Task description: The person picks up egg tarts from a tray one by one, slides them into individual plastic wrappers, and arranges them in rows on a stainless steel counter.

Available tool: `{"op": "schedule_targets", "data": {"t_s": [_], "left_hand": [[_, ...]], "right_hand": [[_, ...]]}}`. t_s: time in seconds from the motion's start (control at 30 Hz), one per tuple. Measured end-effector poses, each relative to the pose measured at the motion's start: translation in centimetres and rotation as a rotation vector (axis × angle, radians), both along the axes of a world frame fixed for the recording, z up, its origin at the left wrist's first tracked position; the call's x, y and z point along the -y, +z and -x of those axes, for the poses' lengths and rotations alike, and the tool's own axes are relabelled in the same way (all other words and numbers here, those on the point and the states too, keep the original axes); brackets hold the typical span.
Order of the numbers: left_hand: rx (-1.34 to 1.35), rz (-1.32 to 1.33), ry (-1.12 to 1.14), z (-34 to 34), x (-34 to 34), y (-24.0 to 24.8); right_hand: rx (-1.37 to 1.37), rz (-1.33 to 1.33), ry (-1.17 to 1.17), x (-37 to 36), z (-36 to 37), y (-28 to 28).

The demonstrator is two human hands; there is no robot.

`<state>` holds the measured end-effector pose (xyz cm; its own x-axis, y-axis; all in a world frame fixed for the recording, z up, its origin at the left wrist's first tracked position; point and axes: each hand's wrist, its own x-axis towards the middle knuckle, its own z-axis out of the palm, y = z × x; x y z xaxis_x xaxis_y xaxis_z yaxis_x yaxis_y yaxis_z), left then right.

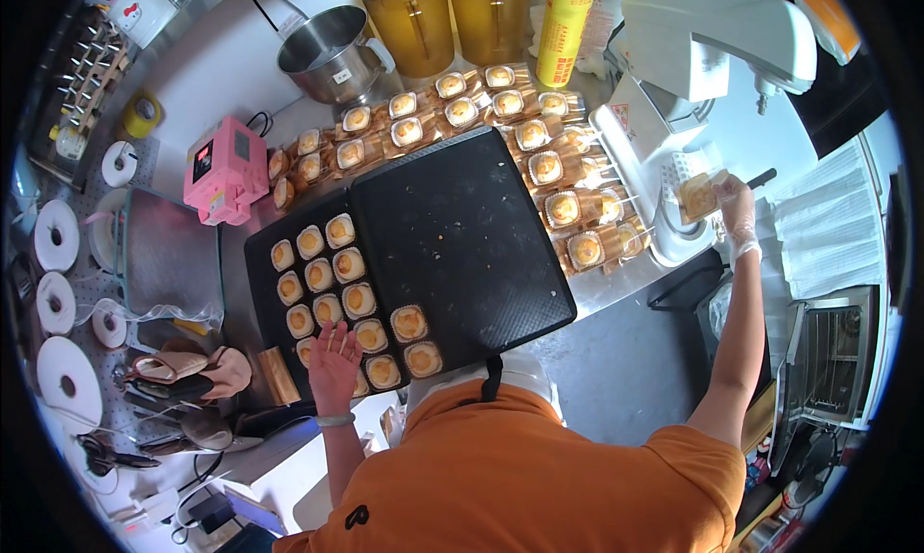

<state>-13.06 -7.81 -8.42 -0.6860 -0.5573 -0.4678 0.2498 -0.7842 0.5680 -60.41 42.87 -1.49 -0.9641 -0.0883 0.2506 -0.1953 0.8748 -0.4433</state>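
Observation:
My left hand [335,360] is open, fingers stretched over pastries in white paper cups [358,301] at the near left of a black baking tray [452,235]. Whether its fingertips touch a pastry, I cannot tell. Out to the right, my right hand [736,206], in a clear glove, is closed on a bagged pastry [698,199] beside the white stand mixer [674,72]. Rows of bagged pastries [545,168] line the counter behind and to the right of the tray.
A pink machine with a small display [226,171] stands left of the tray. Behind are a steel mixing bowl [332,57], amber bins [409,24] and a yellow roll [566,28]. Tape rolls [58,235] hang at left. An oven [833,351] is at lower right.

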Motion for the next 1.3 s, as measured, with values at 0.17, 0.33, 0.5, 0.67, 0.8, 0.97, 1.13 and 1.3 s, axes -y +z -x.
{"op": "schedule_targets", "data": {"t_s": [0.17,0.33,0.5,0.67,0.8,0.97,1.13,1.3], "left_hand": [[0.019,-0.023,0.020,-1.6,0.2,-0.3],[-0.004,-0.034,0.023,-2.1,0.3,0.1],[-0.047,-0.021,0.041,-3.3,0.0,0.2],[-0.016,0.002,0.121,-5.1,-0.7,0.2],[-0.012,-0.017,0.186,-6.3,-1.2,-0.1],[-0.009,-0.027,0.233,-7.0,-1.9,-0.5],[0.014,-0.033,0.264,-6.4,-2.3,-0.2],[0.064,-0.041,0.308,-5.8,-2.7,0.1]], "right_hand": [[0.065,-0.102,0.031,-0.4,-0.7,-0.3],[0.065,-0.068,0.128,4.4,-1.4,0.6],[0.027,-0.005,0.267,9.0,-0.3,0.6],[0.046,0.034,0.372,14.7,-0.8,2.5],[-0.026,0.011,0.383,17.4,1.0,1.6],[-0.172,-0.091,0.252,21.1,4.0,2.0],[-0.274,-0.186,0.180,23.2,10.6,0.2],[-0.299,-0.350,0.203,24.6,16.1,-3.0]]}}
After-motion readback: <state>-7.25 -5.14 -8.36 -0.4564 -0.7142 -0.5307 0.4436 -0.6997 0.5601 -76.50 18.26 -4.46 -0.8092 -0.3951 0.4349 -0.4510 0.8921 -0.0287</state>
